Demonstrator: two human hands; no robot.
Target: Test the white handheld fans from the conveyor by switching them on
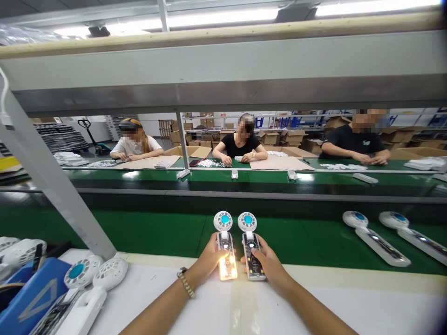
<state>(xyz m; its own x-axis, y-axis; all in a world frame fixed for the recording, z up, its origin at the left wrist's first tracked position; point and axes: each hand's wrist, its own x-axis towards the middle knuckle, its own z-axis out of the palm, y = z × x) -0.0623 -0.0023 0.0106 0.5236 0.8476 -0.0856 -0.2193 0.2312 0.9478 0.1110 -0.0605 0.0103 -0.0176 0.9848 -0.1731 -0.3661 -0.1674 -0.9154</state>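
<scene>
My left hand [208,257] is wrapped round a white handheld fan [223,221] with a blue hub, its thumb on the handle. Yellowish light glows from that handle's lower part. In my right hand [271,264] is a matching handheld fan [247,222], whose dark circuit board shows through the handle and bears a small light near the thumb. Both fans are held side by side, heads pointing away from me, above the front edge of the white worktable [157,298]. My fingers partly hide the handles.
Two more fans [379,244] lie on the green conveyor [157,232] at right. A blue bin [44,291] with fans beside it stands at left, near a slanted metal post [59,172]. Three co-workers [240,142] sit across the line, among small white parts [209,163]. A shelf [223,65] hangs overhead.
</scene>
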